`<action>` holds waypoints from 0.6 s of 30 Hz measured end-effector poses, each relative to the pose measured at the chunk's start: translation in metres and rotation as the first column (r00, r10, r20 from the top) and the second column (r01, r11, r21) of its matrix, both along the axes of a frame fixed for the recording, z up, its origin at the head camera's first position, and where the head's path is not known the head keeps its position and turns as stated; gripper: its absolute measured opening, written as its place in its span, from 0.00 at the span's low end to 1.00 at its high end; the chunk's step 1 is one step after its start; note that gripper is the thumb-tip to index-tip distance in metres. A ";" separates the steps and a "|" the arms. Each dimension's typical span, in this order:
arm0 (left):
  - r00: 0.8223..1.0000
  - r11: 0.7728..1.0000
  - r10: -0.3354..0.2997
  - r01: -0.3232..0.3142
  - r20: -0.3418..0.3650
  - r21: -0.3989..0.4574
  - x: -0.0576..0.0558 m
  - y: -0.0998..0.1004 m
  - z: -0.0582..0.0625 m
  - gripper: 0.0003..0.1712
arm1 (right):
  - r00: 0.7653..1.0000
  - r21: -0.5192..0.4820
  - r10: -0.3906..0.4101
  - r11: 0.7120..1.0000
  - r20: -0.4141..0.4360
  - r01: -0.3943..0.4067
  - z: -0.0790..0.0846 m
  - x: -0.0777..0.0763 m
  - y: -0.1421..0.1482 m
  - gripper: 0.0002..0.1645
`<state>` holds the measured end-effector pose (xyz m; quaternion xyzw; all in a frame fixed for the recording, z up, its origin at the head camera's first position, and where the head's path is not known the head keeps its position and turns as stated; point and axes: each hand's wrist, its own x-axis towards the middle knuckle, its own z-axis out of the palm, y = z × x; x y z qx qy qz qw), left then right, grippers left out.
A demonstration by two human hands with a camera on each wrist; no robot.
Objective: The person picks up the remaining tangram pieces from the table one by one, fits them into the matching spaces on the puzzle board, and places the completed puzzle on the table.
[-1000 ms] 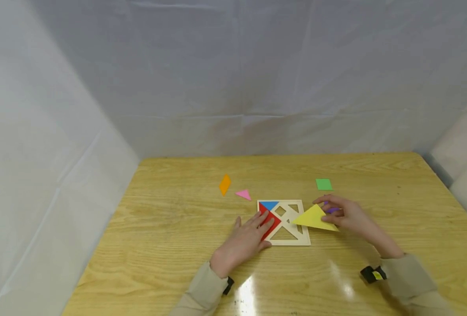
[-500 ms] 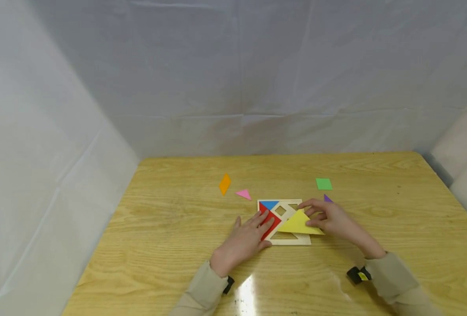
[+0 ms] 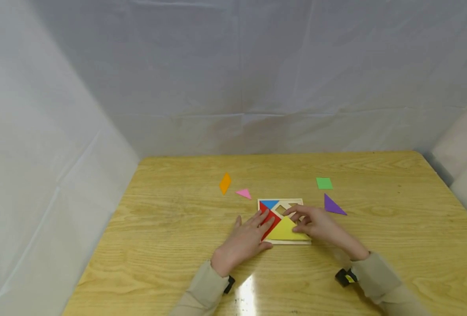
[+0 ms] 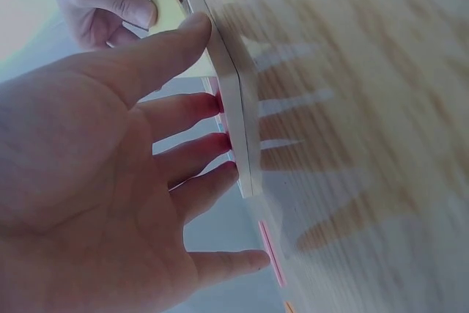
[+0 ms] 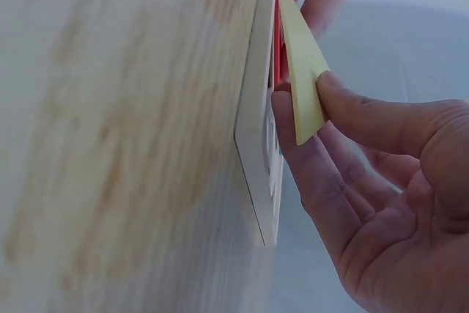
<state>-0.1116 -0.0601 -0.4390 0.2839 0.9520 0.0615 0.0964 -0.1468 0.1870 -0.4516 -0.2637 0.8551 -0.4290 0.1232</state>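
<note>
A pale wooden tangram tray (image 3: 280, 242) lies on the table with a red triangle (image 3: 270, 223) and a blue triangle (image 3: 269, 204) in its left part. The left hand (image 3: 244, 245) rests with spread, fairly straight fingers on the red triangle and the tray's left side, its thumb at the near edge. Between thumb and fingers, the right hand (image 3: 316, 224) pinches a yellow triangle (image 3: 285, 230) over the tray's near part. In the right wrist view the yellow triangle (image 5: 302, 64) is tilted, one edge raised off the tray. Fingers of the right hand partly hide the tray's right cutouts.
Behind the tray to the left lie an orange parallelogram (image 3: 225, 183) and a pink triangle (image 3: 244, 193). A green piece (image 3: 324, 183) and a purple triangle (image 3: 333, 205) lie to the right. The wooden table (image 3: 158, 228) meets white sheeting at the back and sides.
The right hand has carried the yellow triangle left and slightly nearer, from the tray's right edge to over its near part. The purple triangle has come into full view. The left hand stays put.
</note>
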 end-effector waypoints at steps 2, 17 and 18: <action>1.000 1.000 0.003 -0.003 0.002 -0.002 0.000 0.000 0.000 0.38 | 1.000 0.008 -0.010 1.000 -0.008 0.010 -0.001 0.001 -0.003 0.21; 1.000 1.000 -0.001 0.001 -0.007 0.004 0.001 0.001 0.001 0.39 | 0.988 0.113 -0.036 0.992 -0.152 0.053 0.003 0.007 -0.014 0.19; 1.000 1.000 -0.001 0.001 -0.008 0.003 0.001 0.001 0.001 0.38 | 0.986 0.118 -0.034 0.992 -0.165 0.054 0.003 0.007 -0.014 0.19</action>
